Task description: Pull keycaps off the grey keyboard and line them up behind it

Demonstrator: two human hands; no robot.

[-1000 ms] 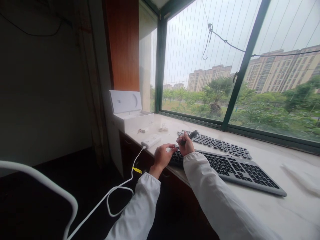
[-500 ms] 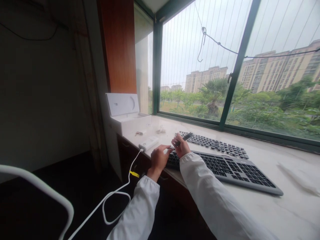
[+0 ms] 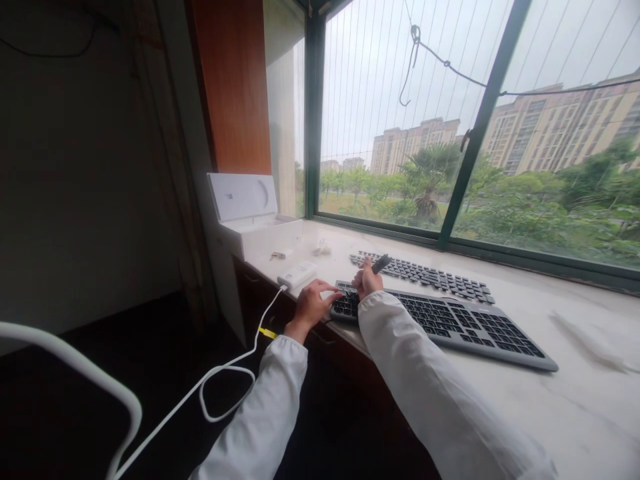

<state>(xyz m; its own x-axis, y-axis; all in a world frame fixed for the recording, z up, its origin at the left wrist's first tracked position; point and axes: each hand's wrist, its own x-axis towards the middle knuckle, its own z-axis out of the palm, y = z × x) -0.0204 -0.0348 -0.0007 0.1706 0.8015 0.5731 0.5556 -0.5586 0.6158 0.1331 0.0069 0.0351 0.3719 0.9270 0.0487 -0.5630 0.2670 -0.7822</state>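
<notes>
A grey keyboard (image 3: 465, 330) with black keys lies on the pale stone windowsill in front of me. My left hand (image 3: 311, 303) rests with its fingers spread on the keyboard's left end. My right hand (image 3: 367, 281) is closed on a thin dark tool (image 3: 380, 263), held over the keys at the same end, with the tip pointing down between my hands. Behind it lies a second keyboard (image 3: 430, 277), black and without a frame.
An open white box (image 3: 255, 223) stands at the sill's left corner. A small white device (image 3: 297, 275) with a white cable (image 3: 220, 377) lies beside it, the cable hanging to the floor. A white chair rail (image 3: 75, 363) curves at lower left. Windows (image 3: 450, 120) run along the back.
The view has shifted slightly. My right hand has tilted the tool more upright and lowered toward the keys. My left fingers have moved onto the keyboard's left end.
</notes>
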